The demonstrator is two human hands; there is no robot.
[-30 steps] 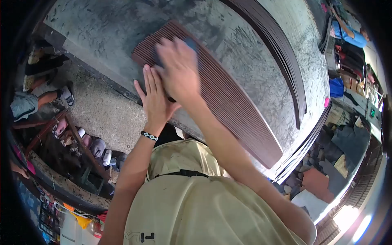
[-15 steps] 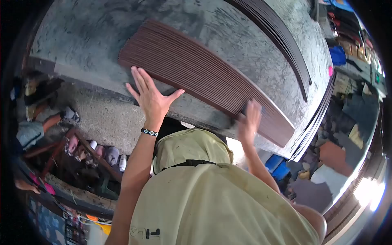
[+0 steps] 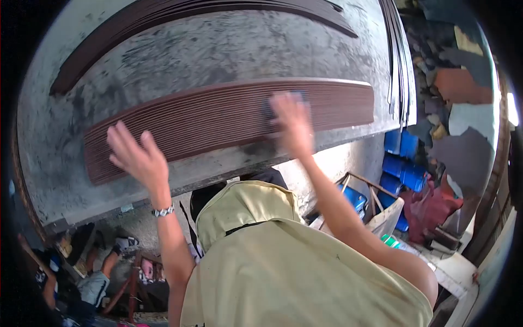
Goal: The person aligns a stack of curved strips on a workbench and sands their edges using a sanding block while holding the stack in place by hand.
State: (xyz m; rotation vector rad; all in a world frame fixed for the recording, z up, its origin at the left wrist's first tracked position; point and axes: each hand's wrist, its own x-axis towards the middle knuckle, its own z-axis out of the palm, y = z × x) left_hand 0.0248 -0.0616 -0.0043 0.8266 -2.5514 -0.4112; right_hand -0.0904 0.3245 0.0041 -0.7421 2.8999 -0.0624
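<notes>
The counter point(image 3: 245, 60) fills most of the upper part of my view, its pale grey top streaked with dark smears. Below it I look down on a khaki garment point(image 3: 283, 272) on the body between the two arms. Spread lengthwise near the front edge of the counter lies a broad, fanned row of brown strips point(image 3: 218, 128), their long edges closely ranked and gently bowed. Farther back, well apart from that row, a bundle of dark curved strips point(image 3: 98, 49) arcs across the top; more thin strips point(image 3: 400, 65) lie along the right-hand edge.

Beyond that edge I can see flat sheet pieces point(image 3: 463, 155) in grey, pale and reddish-brown, with blue containers point(image 3: 403, 171) beneath the counter's level. At the lower left, a person's shorts point(image 3: 95, 289) and legs show.

My left hand point(image 3: 139, 158) is over the left end of the brown strips, palm down, fingers spread wide; I can't tell how firmly they touch. My right hand point(image 3: 294, 125) is blurred, over the right half of the row, with a dark blue object point(image 3: 267, 109) under its fingers. Blur keeps me from telling how tightly they close on it. Smallest is the patterned bracelet point(image 3: 163, 211) on the left wrist.
</notes>
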